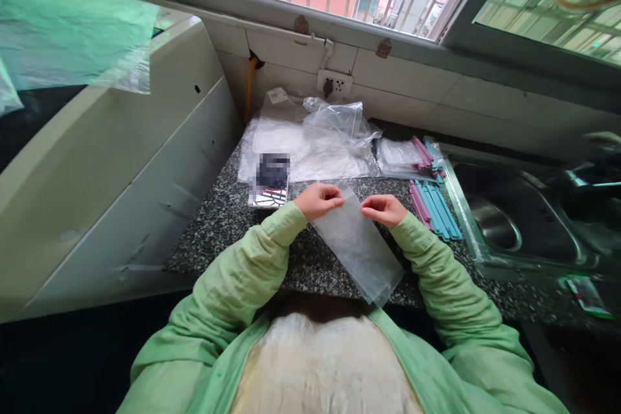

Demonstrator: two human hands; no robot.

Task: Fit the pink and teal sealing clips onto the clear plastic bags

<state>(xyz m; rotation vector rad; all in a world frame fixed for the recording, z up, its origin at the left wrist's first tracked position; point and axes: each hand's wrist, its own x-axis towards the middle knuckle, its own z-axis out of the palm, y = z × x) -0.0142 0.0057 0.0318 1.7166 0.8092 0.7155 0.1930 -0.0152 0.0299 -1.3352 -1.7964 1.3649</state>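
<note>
A small clear plastic bag (358, 247) lies slanted over the front of the speckled granite counter (218, 226). My left hand (317, 199) pinches the bag's top edge on the left. My right hand (383, 209) pinches the same edge on the right. Both arms wear light green sleeves. The bag's lower corner hangs past the counter's front edge.
Pink and teal sticks (433, 207) lie right of my hands, by a steel sink (514, 220). A stack of clear bags (402, 156) and crumpled plastic (334, 123) lie behind. A phone (270, 182) rests at left, next to a white appliance (111, 162). A wall socket (334, 85) sits under the window.
</note>
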